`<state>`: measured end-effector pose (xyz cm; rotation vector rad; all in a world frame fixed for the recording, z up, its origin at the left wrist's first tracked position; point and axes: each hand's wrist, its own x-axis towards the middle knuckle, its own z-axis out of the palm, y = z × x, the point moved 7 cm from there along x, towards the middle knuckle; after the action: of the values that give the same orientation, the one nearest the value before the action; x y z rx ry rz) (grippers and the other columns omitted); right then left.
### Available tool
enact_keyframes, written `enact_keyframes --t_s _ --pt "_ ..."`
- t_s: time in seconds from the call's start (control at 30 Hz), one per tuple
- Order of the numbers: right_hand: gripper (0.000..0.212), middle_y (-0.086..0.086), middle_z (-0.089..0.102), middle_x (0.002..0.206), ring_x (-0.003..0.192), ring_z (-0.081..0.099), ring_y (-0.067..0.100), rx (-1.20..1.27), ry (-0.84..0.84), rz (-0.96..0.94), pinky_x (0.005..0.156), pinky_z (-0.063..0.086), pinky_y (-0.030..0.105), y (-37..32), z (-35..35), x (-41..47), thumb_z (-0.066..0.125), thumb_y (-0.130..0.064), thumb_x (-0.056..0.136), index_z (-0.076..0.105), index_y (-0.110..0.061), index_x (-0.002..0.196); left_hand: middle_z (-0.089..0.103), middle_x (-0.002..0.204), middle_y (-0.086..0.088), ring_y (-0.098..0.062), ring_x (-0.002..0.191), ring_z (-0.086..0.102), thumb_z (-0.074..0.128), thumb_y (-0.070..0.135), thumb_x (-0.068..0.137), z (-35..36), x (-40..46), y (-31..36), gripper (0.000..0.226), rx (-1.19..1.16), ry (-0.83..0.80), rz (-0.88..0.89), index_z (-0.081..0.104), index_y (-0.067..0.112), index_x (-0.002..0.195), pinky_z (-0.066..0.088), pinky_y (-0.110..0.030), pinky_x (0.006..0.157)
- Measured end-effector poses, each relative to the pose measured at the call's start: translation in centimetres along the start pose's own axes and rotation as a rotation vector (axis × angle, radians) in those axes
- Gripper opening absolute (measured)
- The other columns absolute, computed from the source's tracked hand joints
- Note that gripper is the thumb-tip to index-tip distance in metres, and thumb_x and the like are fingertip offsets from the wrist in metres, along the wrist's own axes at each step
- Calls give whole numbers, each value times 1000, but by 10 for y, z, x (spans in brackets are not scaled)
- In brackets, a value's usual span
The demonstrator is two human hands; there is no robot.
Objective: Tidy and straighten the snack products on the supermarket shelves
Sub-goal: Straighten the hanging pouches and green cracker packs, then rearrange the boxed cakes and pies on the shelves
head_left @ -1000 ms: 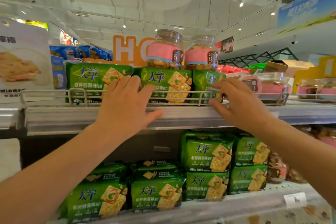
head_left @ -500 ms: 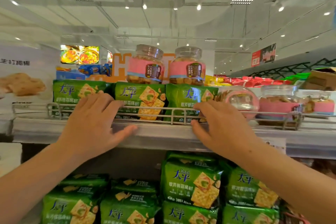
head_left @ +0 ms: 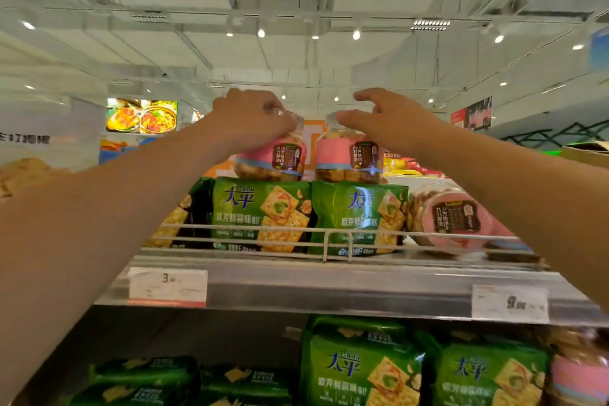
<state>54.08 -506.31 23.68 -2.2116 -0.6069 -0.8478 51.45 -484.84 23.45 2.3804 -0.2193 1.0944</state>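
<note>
Two clear biscuit jars with pink labels stand on top of green cracker packs (head_left: 260, 211) on the upper shelf. My left hand (head_left: 250, 119) grips the top of the left jar (head_left: 276, 158), its fingers curled over the lid. My right hand (head_left: 392, 122) reaches over the top of the right jar (head_left: 349, 158); the thumb touches the lid and the fingers stay fairly straight. A second green pack (head_left: 359, 214) sits under the right jar. Another pink-labelled jar (head_left: 451, 217) lies on its side to the right, behind the wire rail (head_left: 329, 237).
The metal shelf edge (head_left: 329, 290) carries price tags (head_left: 168, 285) at left and right. More green cracker packs (head_left: 359, 369) fill the shelf below. Other snack displays and a cardboard box (head_left: 586, 152) stand in the background at the right.
Both hands have left the wire rail and risen to the tops of the two standing jars. The camera has moved closer and tilted upward.
</note>
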Motion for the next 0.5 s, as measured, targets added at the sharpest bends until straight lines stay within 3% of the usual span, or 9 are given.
enact_keyframes --t_s 0.1,0.23,0.4,0.5 --pt "44 -6 68 108 86 67 11 239 -43 50 60 49 20 6 18 6 69 -52 81 64 -25 115 65 93 4 -16 85 62 65 55 82 10 -3 -4 30 -143 43 65 58 28 94 49 -33 74" --pt "31 -2 70 82 58 68 2 393 -1 50 48 49 16 12 21 6 75 -37 80 65 -16 101 65 88 6 -17 80 65 68 55 79 15 -3 -9 35 -228 66 82 57 26 95 54 -39 76" --pt "35 0 71 84 63 70 8 408 11 41 52 52 18 10 21 4 80 -37 76 65 -16 100 65 87 6 -13 76 66 72 52 78 16 -2 -12 30 -326 107 98 58 28 89 53 -32 63" --pt "36 2 71 96 80 72 16 396 77 34 69 59 30 7 14 -2 80 -38 75 66 -20 103 63 90 8 -13 80 63 72 51 77 8 -7 -10 28 -362 203 134 59 30 91 52 -32 65"
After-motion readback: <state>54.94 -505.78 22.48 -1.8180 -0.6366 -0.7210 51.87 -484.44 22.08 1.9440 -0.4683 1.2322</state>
